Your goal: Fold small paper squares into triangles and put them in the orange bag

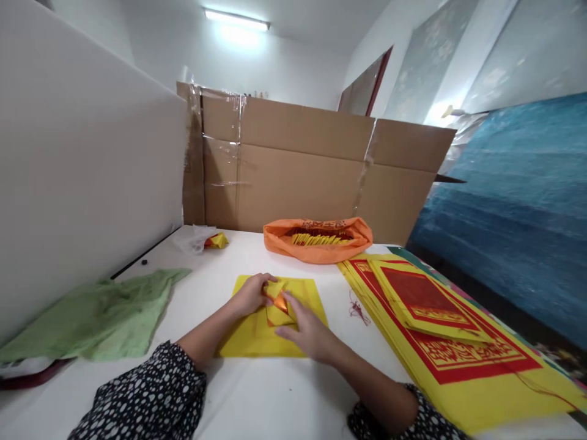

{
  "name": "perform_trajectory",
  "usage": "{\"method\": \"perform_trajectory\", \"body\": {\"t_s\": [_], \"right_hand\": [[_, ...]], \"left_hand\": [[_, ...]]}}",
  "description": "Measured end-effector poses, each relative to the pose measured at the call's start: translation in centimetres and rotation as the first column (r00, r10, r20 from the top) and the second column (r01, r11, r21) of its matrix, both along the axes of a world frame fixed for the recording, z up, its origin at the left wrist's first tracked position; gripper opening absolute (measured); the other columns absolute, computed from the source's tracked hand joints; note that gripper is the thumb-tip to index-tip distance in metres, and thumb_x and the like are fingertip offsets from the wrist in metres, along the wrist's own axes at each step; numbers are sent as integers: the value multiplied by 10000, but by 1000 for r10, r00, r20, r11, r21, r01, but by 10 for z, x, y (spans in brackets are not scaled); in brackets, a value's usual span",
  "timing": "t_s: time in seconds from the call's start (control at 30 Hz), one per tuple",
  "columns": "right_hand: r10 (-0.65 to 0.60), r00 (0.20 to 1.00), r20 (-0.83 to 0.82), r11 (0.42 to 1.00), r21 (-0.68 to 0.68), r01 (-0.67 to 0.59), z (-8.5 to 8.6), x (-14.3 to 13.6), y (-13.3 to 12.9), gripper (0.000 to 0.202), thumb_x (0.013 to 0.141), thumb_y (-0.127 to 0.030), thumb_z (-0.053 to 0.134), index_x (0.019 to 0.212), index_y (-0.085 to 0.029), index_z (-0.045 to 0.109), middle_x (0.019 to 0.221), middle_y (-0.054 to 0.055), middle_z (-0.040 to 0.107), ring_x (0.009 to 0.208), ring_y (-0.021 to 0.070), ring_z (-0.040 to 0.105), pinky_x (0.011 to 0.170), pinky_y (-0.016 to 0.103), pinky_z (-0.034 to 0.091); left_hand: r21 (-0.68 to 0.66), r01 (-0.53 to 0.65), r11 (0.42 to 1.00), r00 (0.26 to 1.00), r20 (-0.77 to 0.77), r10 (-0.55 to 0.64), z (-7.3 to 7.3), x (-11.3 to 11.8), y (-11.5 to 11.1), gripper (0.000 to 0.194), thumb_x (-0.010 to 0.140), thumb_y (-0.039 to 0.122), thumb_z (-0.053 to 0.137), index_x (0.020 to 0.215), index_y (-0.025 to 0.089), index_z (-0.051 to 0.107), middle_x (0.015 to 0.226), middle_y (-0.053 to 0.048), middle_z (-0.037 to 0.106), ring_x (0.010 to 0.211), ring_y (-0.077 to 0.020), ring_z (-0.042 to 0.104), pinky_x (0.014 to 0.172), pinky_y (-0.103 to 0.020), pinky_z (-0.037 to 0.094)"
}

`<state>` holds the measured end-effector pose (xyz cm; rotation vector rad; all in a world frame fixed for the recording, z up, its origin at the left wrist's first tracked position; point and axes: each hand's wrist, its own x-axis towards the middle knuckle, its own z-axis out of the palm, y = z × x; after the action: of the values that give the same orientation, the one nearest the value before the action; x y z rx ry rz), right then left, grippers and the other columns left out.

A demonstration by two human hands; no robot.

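A small folded yellow paper packet with an orange shiny part (280, 302) lies over a flat square yellow sheet (257, 342) on the white table. My left hand (251, 294) is closed on the packet's upper left side, its fingertips bent over the edge. On the other side, my right hand (308, 329) rests against the packet's right edge. Its index finger touches the orange part, and the thumb is spread apart below. The undersides of both hands are hidden.
An orange cloth bag (298, 252) with many folded yellow pieces stands at the back. To the right lie stacked yellow-and-red printed papers (431, 299) and a tangle of red string (358, 308). A green cloth (110, 318) lies left. Cardboard (298, 177) walls the far side.
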<state>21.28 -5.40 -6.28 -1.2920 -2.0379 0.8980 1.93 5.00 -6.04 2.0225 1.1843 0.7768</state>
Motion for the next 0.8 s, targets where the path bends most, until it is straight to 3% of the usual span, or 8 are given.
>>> {"method": "perform_trajectory", "body": {"t_s": [0.1,0.2,0.3,0.4,0.5,0.6,0.73,0.8], "right_hand": [[-131,989,-72,979,149,140,-10,-13,20,618,767,-247,692,1344,-217,474,1496,118,357,1383,268,328,1128,447,284],[-118,978,-172,967,203,152,-12,-25,32,393,749,-215,696,1126,-236,587,1391,86,449,1243,247,478,1027,394,397],[-65,966,-251,951,277,136,-7,-30,36,69,797,-232,656,836,-219,600,1150,43,573,1016,199,577,886,324,449],[-117,943,-311,911,344,227,-3,-32,38,202,858,-258,584,678,-209,506,847,6,569,799,165,561,754,287,433],[-261,907,-329,864,340,372,-5,-32,39,269,879,-272,540,635,-218,439,697,-22,489,664,151,490,646,277,387],[-327,892,-311,839,339,426,-5,-32,41,288,865,-275,549,609,-221,429,670,-27,471,650,151,474,631,278,374],[-187,953,-238,900,347,263,-2,-31,44,232,817,-278,608,624,-211,500,772,-5,526,732,160,532,713,291,420],[-133,967,-216,913,352,205,-1,-29,46,163,788,-272,629,679,-214,522,803,-5,538,758,166,545,728,296,433]], "left_hand": [[-134,-9,991,982,185,34,-3,-4,-3,223,703,338,663,790,136,694,680,-6,633,656,-177,566,629,-268,417],[-282,-38,959,899,410,156,-1,-6,-11,376,750,507,623,724,133,646,633,-13,622,576,-149,552,578,-255,415],[-443,11,896,762,584,279,6,-4,-19,418,705,549,692,756,139,629,671,-28,649,549,-125,572,551,-227,432],[-536,27,844,685,625,375,14,-2,-24,354,716,475,738,763,144,620,690,-35,666,541,-108,597,546,-202,454],[-583,61,810,640,646,417,18,0,-25,286,756,406,735,788,148,617,719,-46,688,581,-118,639,580,-205,489],[-565,81,821,653,653,384,18,1,-25,309,773,440,721,838,151,635,765,-59,707,634,-135,665,600,-210,498],[-459,165,873,727,654,207,18,3,-28,435,762,536,697,940,141,667,806,-57,709,658,-133,644,634,-219,488],[-392,219,894,753,650,101,18,4,-29,455,719,495,747,994,142,665,847,-53,708,676,-131,627,638,-218,475]]}}
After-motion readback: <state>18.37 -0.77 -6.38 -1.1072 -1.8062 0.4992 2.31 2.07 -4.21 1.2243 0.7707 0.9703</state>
